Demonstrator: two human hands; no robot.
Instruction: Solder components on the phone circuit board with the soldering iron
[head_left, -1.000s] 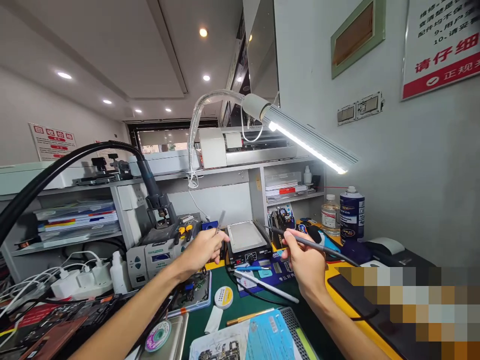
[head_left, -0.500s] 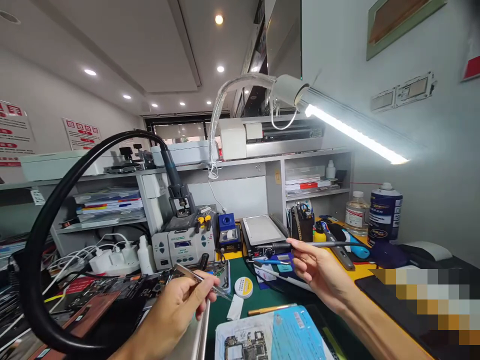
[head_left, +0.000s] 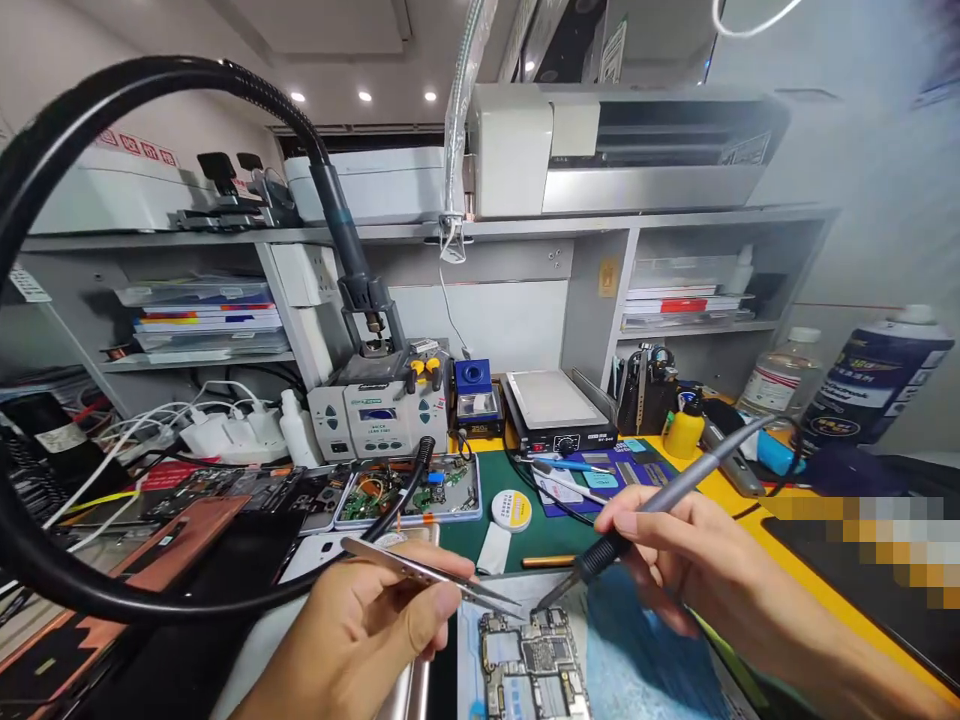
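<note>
With the left hand (head_left: 367,630) pinched on the tweezers (head_left: 431,577) and the right hand (head_left: 675,560) clamped round the soldering iron (head_left: 660,500), both tips needed steady, light contact over the circuit board (head_left: 532,665).

Your left hand (head_left: 367,630) pinches tweezers (head_left: 431,575): bare polished metal, smooth, glinting. Your right hand (head_left: 675,560) grips an iron (head_left: 675,490): matt grey barrel, black rubbery-looking collar, thin metal tip. Bottom centre, the board (head_left: 529,665) shows dull metal shields over green laminate. Mat (head_left: 517,480), centre: matt green. Upper-left hose (head_left: 112,85): glossy black, ribbed.
</note>
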